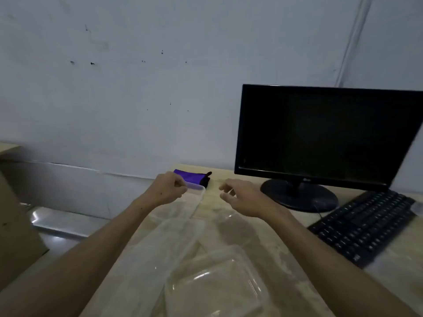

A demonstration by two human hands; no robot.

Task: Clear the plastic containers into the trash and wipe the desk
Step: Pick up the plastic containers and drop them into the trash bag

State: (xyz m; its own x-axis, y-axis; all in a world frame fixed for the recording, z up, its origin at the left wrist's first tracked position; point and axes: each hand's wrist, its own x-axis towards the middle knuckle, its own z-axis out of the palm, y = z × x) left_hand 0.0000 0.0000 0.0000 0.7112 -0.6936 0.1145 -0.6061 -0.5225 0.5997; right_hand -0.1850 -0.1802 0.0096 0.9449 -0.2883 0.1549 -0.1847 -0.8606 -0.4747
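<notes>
Clearly the job has barely begun, to judge by how things lie: the clear containers are at the desk, none in any trash, no bin is in view, and no wiping cloth is in either of the hands.

At far left stands a brown cardboard box (16,225), matt and flat-sided, with a shiny metallic surface (57,221) behind it below the wall. The left hand (167,188) has its fingers curled, pinching the far rim of a long plastic container (160,243), which tilts up from the desk (297,259); it is thin, translucent and rectangular with rounded corners, and looks light and flexible. Just behind that hand lies a purple cloth (190,176) with a black end, soft and folded, possibly the wiper, though that is a guess. Lower in the middle sits a second container (217,291), squarish, glossy and clear, catching highlights. The desk shows pale wood grain through both. The right hand (240,197) hovers with fingers loosely spread, holding nothing. Further right come a black monitor (327,136) on a round stand and a black keyboard (366,225), hard and matt.

Left to do, then: carrying both containers to the trash and wiping.
</notes>
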